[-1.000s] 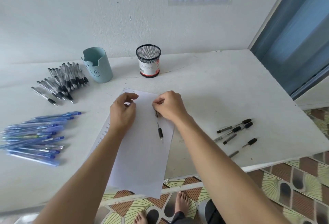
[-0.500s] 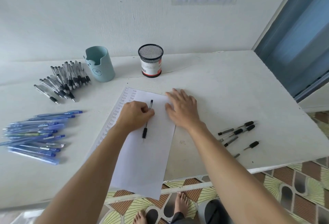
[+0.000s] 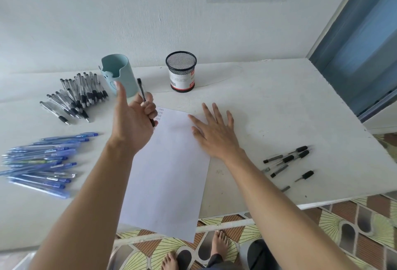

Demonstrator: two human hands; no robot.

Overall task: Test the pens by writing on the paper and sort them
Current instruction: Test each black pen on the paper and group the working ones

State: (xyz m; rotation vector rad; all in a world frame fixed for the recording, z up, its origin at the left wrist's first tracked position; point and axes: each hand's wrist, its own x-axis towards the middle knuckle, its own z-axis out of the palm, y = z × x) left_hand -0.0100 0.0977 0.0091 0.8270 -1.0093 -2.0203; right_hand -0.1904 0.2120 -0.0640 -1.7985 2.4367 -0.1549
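Head view: a black pen (image 3: 141,91) is being gripped in the left hand (image 3: 133,123), which is being held raised above the far left corner of the paper (image 3: 169,173). Fingers are being curled round the lower barrel, one digit is being held out straight toward the teal cup (image 3: 118,72), and the pen's cap end is being pointed up and away. The writing tip is hidden by the hand.

The right hand (image 3: 217,134) is being laid flat, fingers spread, on the paper's far right edge, partly on the white table (image 3: 268,108). The two hands are being kept apart.

The paper is being left lengthwise in the middle, its near end overhanging the table edge. A few short handwritten lines (image 3: 160,113) are being shown at its far left corner.

A pile of black pens (image 3: 79,95) is lying far left, just beside the teal cup. A pile of blue pens (image 3: 40,162) is lying near left. A black mesh cup (image 3: 181,72) is standing far centre. Black pens and loose pen parts (image 3: 287,162) are being left scattered near right.
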